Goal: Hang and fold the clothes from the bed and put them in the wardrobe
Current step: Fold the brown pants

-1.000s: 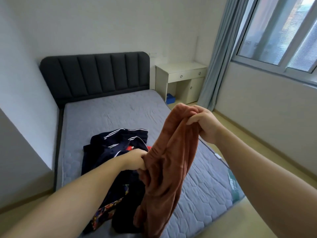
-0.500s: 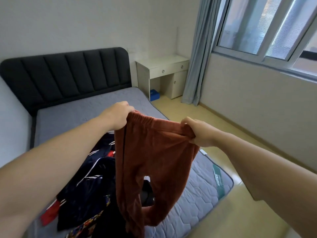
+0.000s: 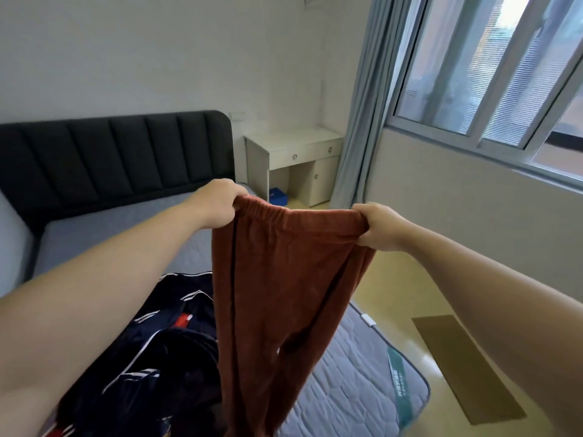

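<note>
hanging out of frame at the bottom, the rust-brown trousers (image 3: 284, 294) hide their leg ends and part of the dark clothes pile (image 3: 151, 357) on the mattress (image 3: 347, 389). left hand (image 3: 217, 201) and right hand (image 3: 383, 227), arms outstretched, each clench a waistband corner above the bed.

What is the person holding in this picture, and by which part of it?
The rust-brown trousers, by the elastic waistband: the left hand grips one end and the right hand the other. The legs hang down over the bed.
</note>
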Demonstrator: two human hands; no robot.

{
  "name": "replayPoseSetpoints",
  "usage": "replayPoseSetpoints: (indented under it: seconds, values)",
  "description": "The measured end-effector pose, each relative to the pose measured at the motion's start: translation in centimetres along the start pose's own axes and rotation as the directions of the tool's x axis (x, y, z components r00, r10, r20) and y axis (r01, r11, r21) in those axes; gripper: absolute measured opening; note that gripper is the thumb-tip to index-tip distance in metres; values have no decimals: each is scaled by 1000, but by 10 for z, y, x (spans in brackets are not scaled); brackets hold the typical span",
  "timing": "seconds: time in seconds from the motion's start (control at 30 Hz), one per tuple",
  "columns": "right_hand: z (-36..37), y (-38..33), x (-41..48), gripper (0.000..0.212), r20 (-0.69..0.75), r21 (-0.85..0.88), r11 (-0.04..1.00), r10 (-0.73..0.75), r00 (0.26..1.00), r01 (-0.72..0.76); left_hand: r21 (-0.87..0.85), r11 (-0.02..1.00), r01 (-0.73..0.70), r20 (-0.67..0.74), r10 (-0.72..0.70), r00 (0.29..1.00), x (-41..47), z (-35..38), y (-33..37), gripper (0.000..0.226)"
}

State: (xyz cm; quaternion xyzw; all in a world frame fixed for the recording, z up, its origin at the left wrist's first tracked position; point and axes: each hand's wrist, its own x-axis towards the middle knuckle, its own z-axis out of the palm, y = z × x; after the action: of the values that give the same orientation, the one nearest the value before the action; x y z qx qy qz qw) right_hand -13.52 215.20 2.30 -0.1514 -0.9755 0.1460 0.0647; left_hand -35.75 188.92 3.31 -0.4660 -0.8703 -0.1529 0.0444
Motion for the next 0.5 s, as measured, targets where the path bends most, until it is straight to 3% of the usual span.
replayPoseSetpoints:
  seconds: [0.17,0.3,0.43,0.5]
  values:
    - [-38,32,31,29,116,90,996,-27,993,16,37,998,45,-83,-42,996,39,-19,20,8]
    - [-75,62,64,40,-60,-119,989,-96,994,89,18,992,127,-193,-121,974,62,-42,45,9]
    - [-132,93,96,34,-283,56,996,-47,958,65,-37,978,203,-343,-204,917,90,-73,81,23]
    - [-162,102,105,31,-327,110,990,-44,944,84,-57,970,238,-380,-242,893,104,-89,100,30]
